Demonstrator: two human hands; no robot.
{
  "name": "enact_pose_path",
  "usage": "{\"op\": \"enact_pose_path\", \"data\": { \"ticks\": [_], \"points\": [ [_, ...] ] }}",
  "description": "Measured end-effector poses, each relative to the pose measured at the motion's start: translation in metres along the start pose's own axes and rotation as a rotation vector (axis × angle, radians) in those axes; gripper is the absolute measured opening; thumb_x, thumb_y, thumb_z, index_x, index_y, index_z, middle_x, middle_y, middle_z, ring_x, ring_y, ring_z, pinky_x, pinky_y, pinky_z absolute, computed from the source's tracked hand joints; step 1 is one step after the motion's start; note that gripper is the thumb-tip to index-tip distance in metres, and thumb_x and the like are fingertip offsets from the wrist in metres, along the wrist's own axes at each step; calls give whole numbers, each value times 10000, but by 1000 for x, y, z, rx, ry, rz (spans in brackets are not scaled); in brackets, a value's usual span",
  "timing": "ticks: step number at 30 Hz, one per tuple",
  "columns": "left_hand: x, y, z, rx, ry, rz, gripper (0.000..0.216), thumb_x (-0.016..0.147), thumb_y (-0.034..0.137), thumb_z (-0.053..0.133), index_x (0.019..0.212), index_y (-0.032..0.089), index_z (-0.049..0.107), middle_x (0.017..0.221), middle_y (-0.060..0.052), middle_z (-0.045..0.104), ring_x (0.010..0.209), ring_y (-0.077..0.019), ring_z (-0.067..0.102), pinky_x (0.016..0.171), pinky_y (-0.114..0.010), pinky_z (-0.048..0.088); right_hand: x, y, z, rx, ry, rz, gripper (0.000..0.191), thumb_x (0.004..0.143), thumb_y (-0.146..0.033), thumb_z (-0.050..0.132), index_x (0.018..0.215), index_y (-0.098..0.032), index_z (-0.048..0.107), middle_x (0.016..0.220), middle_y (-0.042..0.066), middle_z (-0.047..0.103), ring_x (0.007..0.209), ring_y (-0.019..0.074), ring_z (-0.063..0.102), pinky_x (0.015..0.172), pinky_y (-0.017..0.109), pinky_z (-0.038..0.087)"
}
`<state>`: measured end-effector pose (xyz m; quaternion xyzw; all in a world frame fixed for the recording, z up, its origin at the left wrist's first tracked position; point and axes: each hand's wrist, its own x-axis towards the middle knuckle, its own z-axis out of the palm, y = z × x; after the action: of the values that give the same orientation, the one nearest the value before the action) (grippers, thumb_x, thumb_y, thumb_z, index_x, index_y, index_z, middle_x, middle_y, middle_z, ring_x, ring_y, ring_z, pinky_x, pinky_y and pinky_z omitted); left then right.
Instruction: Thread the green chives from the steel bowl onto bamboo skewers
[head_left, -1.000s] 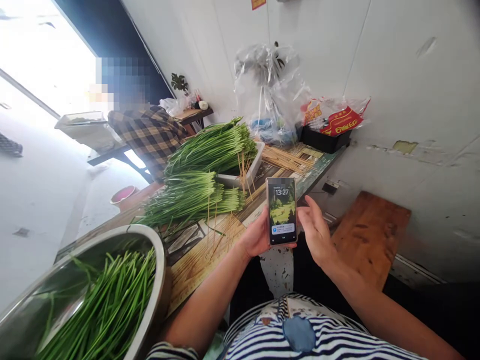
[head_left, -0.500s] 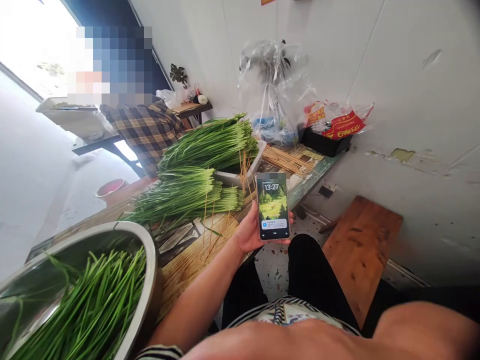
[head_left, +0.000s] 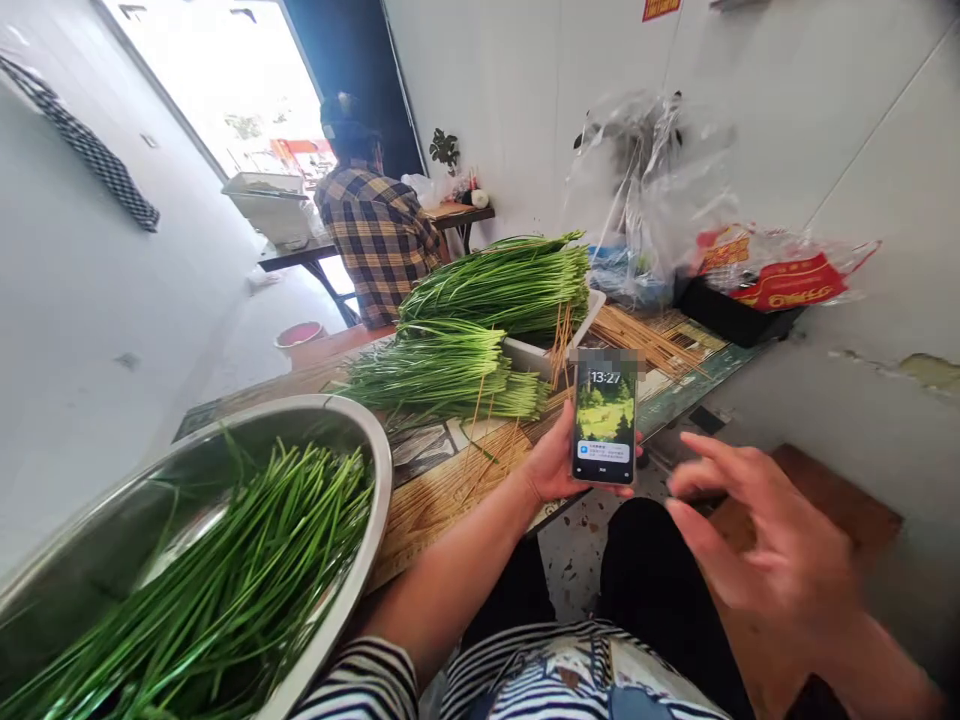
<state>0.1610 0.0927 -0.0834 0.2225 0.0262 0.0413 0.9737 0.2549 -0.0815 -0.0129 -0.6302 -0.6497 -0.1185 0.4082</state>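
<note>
My left hand (head_left: 556, 458) is wrapped round a smartphone (head_left: 604, 425) by its lower edges, with the lit screen reading 13:27 over a green landscape. To the right of the phone, my right hand (head_left: 772, 520) hangs in the air, slightly blurred. Its fingers are apart and bent, and nothing is in them. Beyond the left hand, skewered garlic chives (head_left: 435, 365) lie on the table, their cut ends toward me. More chives (head_left: 502, 285) are heaped on a white tray (head_left: 531, 357) behind them.
A large metal basin (head_left: 379, 450) of loose chives (head_left: 225, 570) stands at the left. Bamboo skewers (head_left: 652, 340), a black tray (head_left: 739, 315) and plastic bags (head_left: 645, 200) occupy the table's far right. A wooden bench (head_left: 840, 500) is at the right. A person in a plaid shirt (head_left: 379, 235) sits beyond.
My right hand has come into view at the right, near the phone. The view has turned left, so the scene has shifted rightward. The left hand still holds the smartphone.
</note>
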Motion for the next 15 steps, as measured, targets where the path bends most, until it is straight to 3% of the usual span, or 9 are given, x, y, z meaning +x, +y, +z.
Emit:
{"op": "enact_pose_path", "data": {
  "ticks": [4, 9, 15],
  "points": [
    [2, -1, -5, -16, -9, -14, 800, 855, 684, 149, 1280, 118, 521, 1091, -183, 658, 919, -281, 651, 754, -444, 521, 0, 27, 23, -183, 4, -133, 502, 882, -251, 515, 1370, -198, 406, 1196, 113, 618, 1178, 293, 477, 976, 487, 352],
    [2, -1, -4, -16, -7, -9, 760, 861, 674, 174, 1269, 137, 527, 1058, -162, 674, 873, -266, 665, 756, -450, 522, -8, 42, 45, -153, -45, -145, 564, 904, -201, 449, 1443, -211, 283, 1185, 76, 647, 1233, 282, 422, 1013, 505, 290],
    [6, -2, -10, -9, -47, -41, 766, 847, 689, 194, 1300, 151, 497, 1109, -181, 656, 909, -295, 659, 768, -502, 512, -8, 52, 46, -128, -91, -142, 558, 913, -192, 415, 1451, -217, 269, 1193, 66, 649, 1242, 273, 406, 1020, 513, 271]
  ]
}}
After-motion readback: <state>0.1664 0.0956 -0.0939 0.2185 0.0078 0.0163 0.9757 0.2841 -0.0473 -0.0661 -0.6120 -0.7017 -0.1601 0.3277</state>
